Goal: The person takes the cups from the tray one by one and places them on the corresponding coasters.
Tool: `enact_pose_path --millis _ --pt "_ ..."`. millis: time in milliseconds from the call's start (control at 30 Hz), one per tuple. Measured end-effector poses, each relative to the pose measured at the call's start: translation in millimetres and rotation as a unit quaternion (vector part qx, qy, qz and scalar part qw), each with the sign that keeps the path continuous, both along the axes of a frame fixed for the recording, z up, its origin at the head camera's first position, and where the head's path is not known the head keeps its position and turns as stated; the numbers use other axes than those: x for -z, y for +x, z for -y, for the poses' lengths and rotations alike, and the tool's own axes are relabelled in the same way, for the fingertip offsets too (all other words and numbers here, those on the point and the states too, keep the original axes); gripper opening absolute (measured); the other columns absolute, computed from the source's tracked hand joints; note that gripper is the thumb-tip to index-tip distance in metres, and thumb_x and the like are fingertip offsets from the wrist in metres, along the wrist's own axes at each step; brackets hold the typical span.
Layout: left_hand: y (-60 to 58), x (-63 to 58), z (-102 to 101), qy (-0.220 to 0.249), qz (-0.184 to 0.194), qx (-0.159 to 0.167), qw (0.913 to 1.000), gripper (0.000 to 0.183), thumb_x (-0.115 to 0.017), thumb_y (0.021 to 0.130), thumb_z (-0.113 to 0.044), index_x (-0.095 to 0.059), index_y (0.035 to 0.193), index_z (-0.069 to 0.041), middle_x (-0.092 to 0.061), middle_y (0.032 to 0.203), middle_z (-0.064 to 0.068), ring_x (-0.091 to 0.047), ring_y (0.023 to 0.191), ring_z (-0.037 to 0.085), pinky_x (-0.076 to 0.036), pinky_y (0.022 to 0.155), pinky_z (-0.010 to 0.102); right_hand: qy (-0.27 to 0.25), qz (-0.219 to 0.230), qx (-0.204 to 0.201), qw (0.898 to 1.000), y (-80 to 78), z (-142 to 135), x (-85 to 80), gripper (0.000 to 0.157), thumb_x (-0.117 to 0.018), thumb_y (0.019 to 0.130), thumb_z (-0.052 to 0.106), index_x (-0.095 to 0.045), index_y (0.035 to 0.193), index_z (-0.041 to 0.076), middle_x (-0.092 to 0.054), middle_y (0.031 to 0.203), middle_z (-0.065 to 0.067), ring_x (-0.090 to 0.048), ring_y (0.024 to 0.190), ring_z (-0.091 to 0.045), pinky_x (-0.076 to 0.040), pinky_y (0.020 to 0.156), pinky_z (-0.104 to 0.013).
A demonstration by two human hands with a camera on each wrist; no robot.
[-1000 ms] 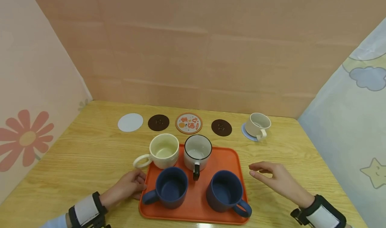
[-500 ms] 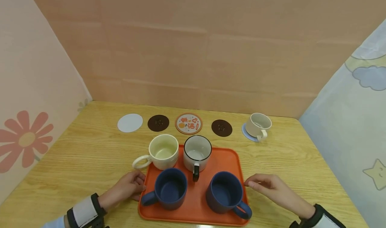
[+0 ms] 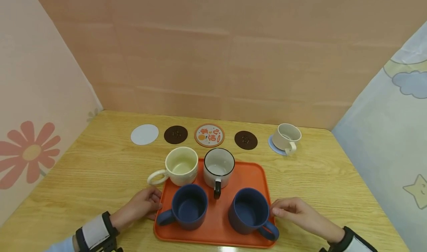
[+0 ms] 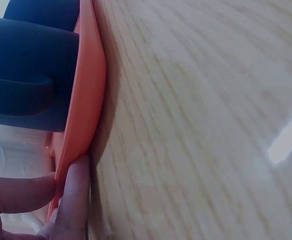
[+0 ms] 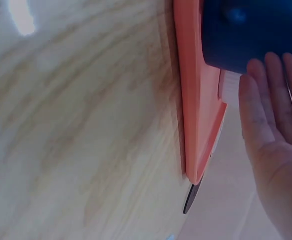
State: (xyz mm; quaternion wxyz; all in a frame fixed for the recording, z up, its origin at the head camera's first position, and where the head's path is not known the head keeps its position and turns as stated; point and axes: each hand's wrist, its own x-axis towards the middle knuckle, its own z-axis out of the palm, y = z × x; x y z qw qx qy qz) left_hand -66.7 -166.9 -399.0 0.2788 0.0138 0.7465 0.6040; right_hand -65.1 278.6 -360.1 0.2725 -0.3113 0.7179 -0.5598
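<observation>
An orange tray [image 3: 218,215] lies on the table and carries two dark blue mugs, a cream mug [image 3: 181,166] and a white mug [image 3: 219,165] with black rim and handle. One blue mug [image 3: 190,207] stands front left, the other blue mug [image 3: 249,211] front right. My left hand [image 3: 141,205] pinches the tray's left rim; in the left wrist view its thumb [image 4: 23,192] is inside and a finger outside. My right hand [image 3: 295,211] is at the tray's right edge, beside the right blue mug. The right wrist view shows its fingers [image 5: 253,110] straight.
Along the back lie a white coaster [image 3: 145,134], two dark brown coasters [image 3: 175,134] and a printed orange-rimmed coaster [image 3: 209,135]. A small cream cup [image 3: 287,136] stands on a blue coaster [image 3: 274,148] at back right. Patterned panels and a brown backdrop [image 3: 213,59] enclose the table.
My right hand has moved left and toward me, from beside the tray to its right edge. My left hand, the tray and the mugs have stayed in place.
</observation>
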Motion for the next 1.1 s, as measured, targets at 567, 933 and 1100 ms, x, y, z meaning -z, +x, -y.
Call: enact_pose_path --millis 567,933,1100 --pt "-2.3 1.4 0 0.002 0.000 0.003 1.0000 0.027 -0.054 0.085 0.001 -0.043 0.105 0.014 -0.050 0.082 0.011 -0.054 0.068 0.017 -0.053 0.059 0.034 -0.074 0.070 -0.051 0.993 8.0 10 12.8 0.028 -0.035 0.095 -0.006 -0.062 0.102 -0.007 -0.063 0.103 0.001 -0.057 0.092 -0.007 -0.048 0.076 -0.026" --pt "-0.9 0.4 0 0.005 0.004 0.001 1.0000 0.026 -0.053 0.085 0.001 -0.042 0.105 0.014 -0.050 0.082 0.011 -0.055 0.068 0.018 -0.053 0.059 0.034 -0.094 0.105 -0.065 0.988 12.5 17 21.2 0.027 -0.036 0.094 -0.006 -0.061 0.102 -0.011 -0.066 0.103 -0.005 -0.060 0.096 -0.012 -0.051 0.077 -0.029" --pt "-0.9 0.5 1 0.000 0.000 0.004 1.0000 0.026 -0.053 0.085 0.001 -0.043 0.105 0.014 -0.050 0.082 0.011 -0.055 0.068 0.018 -0.053 0.059 0.034 -0.085 0.123 -0.066 0.987 13.5 17 20.4 0.026 -0.037 0.095 -0.004 -0.060 0.102 -0.012 -0.066 0.103 -0.005 -0.059 0.094 -0.008 -0.050 0.075 -0.025"
